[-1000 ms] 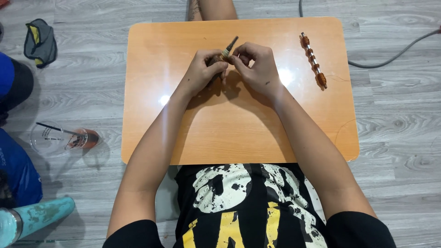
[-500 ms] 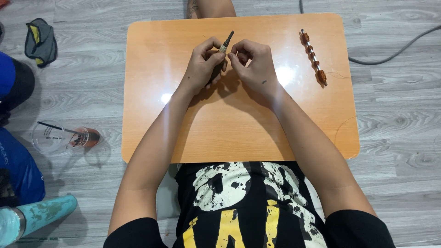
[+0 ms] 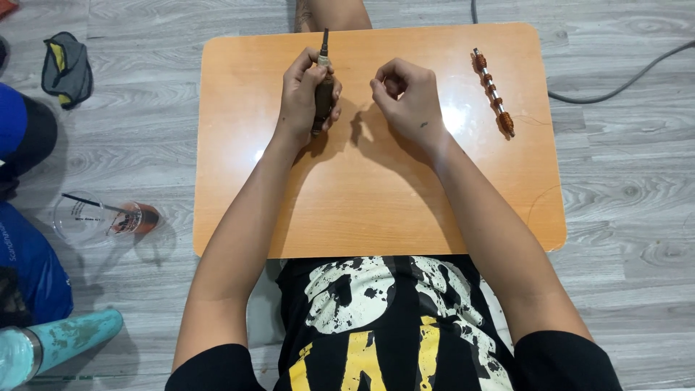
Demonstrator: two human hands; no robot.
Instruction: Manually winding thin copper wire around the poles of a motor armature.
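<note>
My left hand [image 3: 304, 94] grips a dark, slim rod-like piece [image 3: 323, 90] over the far part of the small orange table [image 3: 362, 203]; its thin tip points away from me. My right hand [image 3: 407, 98] hovers a short way to the right with fingers curled and thumb pinched to forefinger. Whether it holds a fine wire I cannot tell. A metal rod with several copper wire coils [image 3: 494, 93] lies on the table's far right, apart from both hands.
On the grey wood floor to the left lie a tipped clear plastic cup with straw [image 3: 101, 217], a teal bottle [image 3: 61, 346], a dark and yellow cloth item [image 3: 66, 69] and blue fabric [image 3: 25, 261]. A grey cable [image 3: 622, 80] runs at the far right. A leg [image 3: 333, 13] shows beyond the table.
My hands were together on the dark piece. They have since parted: the left keeps the piece and turned it upright, the right has drawn away to the right.
</note>
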